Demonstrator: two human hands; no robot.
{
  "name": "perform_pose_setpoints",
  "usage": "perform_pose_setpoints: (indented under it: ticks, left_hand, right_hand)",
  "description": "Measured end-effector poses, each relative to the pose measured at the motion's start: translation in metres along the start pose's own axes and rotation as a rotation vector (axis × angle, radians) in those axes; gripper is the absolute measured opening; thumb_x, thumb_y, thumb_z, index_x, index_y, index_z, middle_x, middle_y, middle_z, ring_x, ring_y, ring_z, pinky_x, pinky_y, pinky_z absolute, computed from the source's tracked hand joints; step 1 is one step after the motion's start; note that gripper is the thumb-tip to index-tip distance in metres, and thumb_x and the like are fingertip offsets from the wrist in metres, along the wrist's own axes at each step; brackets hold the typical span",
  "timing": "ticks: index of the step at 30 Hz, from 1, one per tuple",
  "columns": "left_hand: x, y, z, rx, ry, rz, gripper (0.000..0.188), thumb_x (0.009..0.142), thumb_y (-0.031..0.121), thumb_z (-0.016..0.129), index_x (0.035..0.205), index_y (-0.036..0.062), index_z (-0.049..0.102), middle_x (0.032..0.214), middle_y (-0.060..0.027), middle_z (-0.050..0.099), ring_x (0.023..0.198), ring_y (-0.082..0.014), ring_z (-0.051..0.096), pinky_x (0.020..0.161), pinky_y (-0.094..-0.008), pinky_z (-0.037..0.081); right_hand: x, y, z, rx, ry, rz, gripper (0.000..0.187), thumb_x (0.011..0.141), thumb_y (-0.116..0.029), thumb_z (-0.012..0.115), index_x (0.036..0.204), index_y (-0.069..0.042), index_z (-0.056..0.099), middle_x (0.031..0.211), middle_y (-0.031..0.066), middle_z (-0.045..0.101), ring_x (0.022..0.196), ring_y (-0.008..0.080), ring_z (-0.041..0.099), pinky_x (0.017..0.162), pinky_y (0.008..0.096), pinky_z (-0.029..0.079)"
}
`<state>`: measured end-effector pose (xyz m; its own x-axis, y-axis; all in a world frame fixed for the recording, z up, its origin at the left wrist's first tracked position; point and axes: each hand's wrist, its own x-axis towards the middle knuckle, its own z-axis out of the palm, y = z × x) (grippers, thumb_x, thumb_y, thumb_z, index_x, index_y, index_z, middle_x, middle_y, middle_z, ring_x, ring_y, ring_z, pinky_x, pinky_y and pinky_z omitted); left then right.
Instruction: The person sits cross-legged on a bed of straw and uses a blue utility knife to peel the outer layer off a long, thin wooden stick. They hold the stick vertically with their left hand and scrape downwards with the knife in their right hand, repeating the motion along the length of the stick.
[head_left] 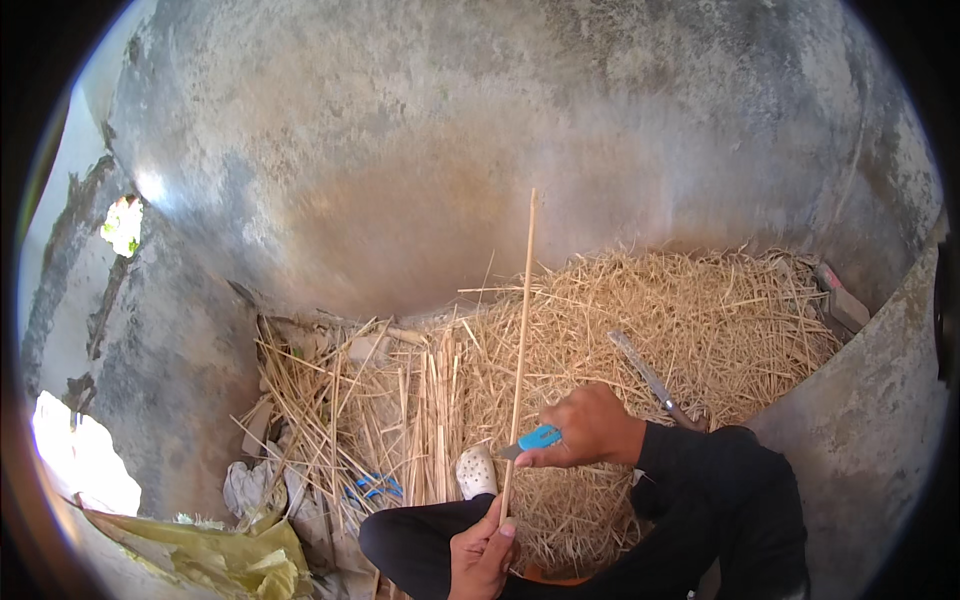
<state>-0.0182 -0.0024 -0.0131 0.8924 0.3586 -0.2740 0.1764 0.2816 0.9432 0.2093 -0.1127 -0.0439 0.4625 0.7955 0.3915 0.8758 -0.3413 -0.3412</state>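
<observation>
A long, thin, pale strip (525,320), apparently bamboo, stands nearly upright in front of me. Its lower end is gripped in my left hand (482,560), with the thumb along it. My right hand (592,428) is closed around the blue handle of a small knife (540,437). The short grey blade meets the strip a little above my left hand, with my right thumb close to the strip. Part of the knife handle is hidden inside my fist.
Shavings (680,300) are heaped on the right. A long blade with a dark handle (645,368) lies on them. Several split strips (432,420) lie left of my white clog (476,472). Beyond stands a concrete wall (480,150); a yellowish sheet (230,560) lies lower left.
</observation>
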Motion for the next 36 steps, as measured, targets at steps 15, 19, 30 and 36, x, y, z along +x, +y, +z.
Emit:
perform_pose_setpoints:
  ticks: [15,19,30,36]
  left_hand:
    - [-0.018,0.028,0.015,0.017,-0.099,-0.125,0.057,0.088,0.007,0.057,0.141,0.0002,0.037,0.074,0.0070,0.047,0.059,-0.0028,0.038,0.052,-0.0182,0.031]
    - [-0.019,0.018,0.006,0.089,-0.148,-0.140,0.062,0.083,-0.001,0.051,0.143,0.0024,0.035,0.075,0.0070,0.048,0.061,-0.0026,0.039,0.053,-0.0171,0.031]
    - [-0.022,0.010,0.009,0.068,-0.082,-0.080,0.061,0.081,-0.002,0.049,0.141,0.0028,0.038,0.072,0.0067,0.047,0.057,-0.0029,0.039,0.051,-0.0171,0.031]
    - [-0.026,0.016,0.012,0.048,-0.036,-0.080,0.060,0.079,0.003,0.052,0.139,0.0021,0.043,0.068,0.0070,0.045,0.057,-0.0040,0.039,0.052,-0.0182,0.033]
  right_hand:
    - [0.010,0.034,-0.012,-0.001,0.035,0.212,0.072,0.076,-0.078,0.047,0.055,-0.012,0.064,0.044,0.0072,0.051,0.038,0.0240,0.050,0.041,0.0367,0.040]
    - [0.010,0.052,-0.012,0.044,0.022,0.288,0.073,0.076,-0.079,0.046,0.052,-0.012,0.061,0.042,0.0063,0.049,0.037,0.0240,0.050,0.041,0.0378,0.040]
    - [0.018,0.052,0.005,-0.025,0.169,0.188,0.079,0.075,-0.083,0.040,0.049,-0.011,0.057,0.040,0.0044,0.044,0.035,0.0186,0.046,0.037,0.0337,0.032]
    - [0.012,0.035,-0.003,0.047,0.078,0.180,0.079,0.079,-0.081,0.035,0.051,-0.010,0.058,0.040,0.0044,0.044,0.036,0.0221,0.046,0.038,0.0363,0.035]
